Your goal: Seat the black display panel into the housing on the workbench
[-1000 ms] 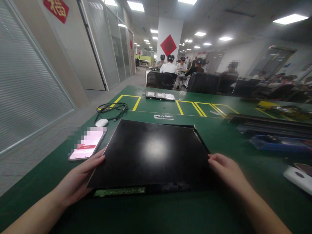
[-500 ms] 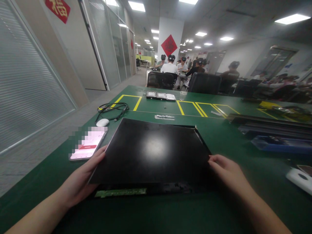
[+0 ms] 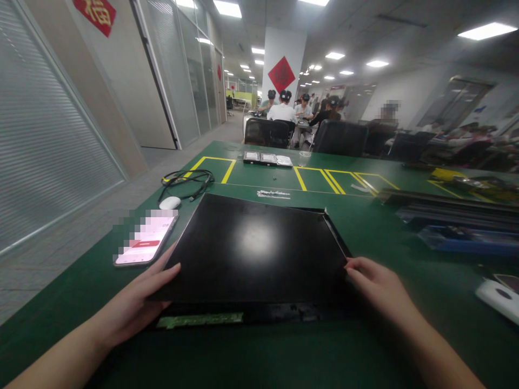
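A flat black panel [image 3: 255, 248] lies on the green table mat [image 3: 365, 232], with a thin green circuit strip [image 3: 198, 321] along its near edge. My left hand [image 3: 135, 302] grips the panel's near left edge, thumb resting on top. At the near right corner, my right hand [image 3: 375, 289] holds the edge with curled fingers. The near edge looks lifted slightly off a dark frame beneath it.
A phone [image 3: 144, 246] with a lit screen lies left of the panel, with a white mouse [image 3: 169, 202] and black cables [image 3: 186, 181] behind it. Small trays [image 3: 267, 159] and a cup [image 3: 304, 158] sit further back. Dark and blue parts [image 3: 458, 227] lie right. People sit at distant tables.
My left thumb has slid further onto the panel's top, and the panel's near edge has risen slightly. My right hand has barely moved.
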